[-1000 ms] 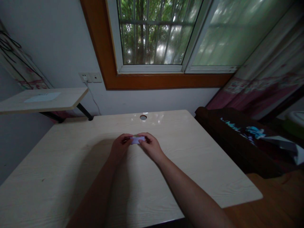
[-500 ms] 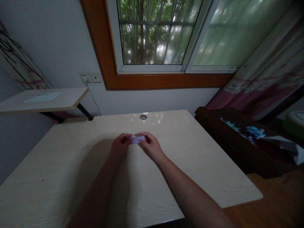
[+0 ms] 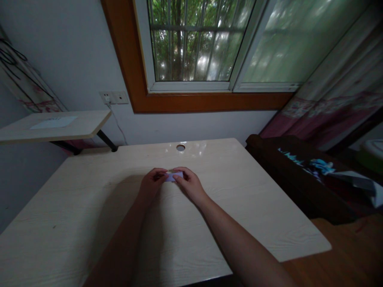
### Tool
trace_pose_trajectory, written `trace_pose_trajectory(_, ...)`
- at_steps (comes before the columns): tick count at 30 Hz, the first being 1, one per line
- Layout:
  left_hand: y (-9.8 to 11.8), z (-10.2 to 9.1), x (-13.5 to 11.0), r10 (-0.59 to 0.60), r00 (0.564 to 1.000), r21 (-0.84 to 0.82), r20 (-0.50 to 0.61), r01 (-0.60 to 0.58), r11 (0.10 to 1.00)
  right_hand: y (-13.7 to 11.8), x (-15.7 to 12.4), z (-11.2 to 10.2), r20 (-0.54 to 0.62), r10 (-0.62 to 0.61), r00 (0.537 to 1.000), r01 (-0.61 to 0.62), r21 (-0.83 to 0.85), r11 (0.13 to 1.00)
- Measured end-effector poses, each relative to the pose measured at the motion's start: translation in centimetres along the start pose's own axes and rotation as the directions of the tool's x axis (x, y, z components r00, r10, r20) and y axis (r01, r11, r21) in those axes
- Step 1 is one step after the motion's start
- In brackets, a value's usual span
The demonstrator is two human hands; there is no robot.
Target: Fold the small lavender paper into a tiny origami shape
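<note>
A small pale purple piece of folded paper (image 3: 171, 177) is held between both hands, over the middle of the desk. My left hand (image 3: 151, 184) pinches its left end, with the thumb in front and the fingers behind. My right hand (image 3: 190, 182) grips the right end the same way, its thumb pressed on the near face. The fingers cover both ends of the paper, so its full shape is hidden. Beneath the hands lies the light wood-grain desk (image 3: 239, 199).
At the desk's left back stands a raised shelf (image 3: 89, 119) with a paper sheet (image 3: 54, 122) on it. A round cable hole (image 3: 180, 148) sits near the back edge. Dark wooden furniture (image 3: 269, 159) with bluish items stands right, below a curtain (image 3: 314, 107).
My right thumb has slid slightly left along the paper, toward the left thumb. Otherwise the hands and paper stay nearly in place.
</note>
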State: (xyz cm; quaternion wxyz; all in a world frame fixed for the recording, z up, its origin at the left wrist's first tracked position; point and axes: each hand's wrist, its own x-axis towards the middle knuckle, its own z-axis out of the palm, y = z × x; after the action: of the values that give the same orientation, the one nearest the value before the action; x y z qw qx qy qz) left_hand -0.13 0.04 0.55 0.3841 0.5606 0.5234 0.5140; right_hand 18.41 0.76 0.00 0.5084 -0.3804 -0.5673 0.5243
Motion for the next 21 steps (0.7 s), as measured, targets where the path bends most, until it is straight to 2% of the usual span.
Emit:
trace_pose_trajectory(10,0.29,0.12,-0.15,0.002,1.0,-0.014,0.026,-0.001,1.0,-0.26,0.06,-0.12,-0.023,-0.019,1.0,0.017,-0.064,0.998)
trace_pose_trajectory(21,0.38,0.29,-0.15,-0.003,1.0,-0.031,0.011,0.003,1.0,-0.49,0.02,0.17,-0.029,0.04,0.999,-0.039,0.045,0.998)
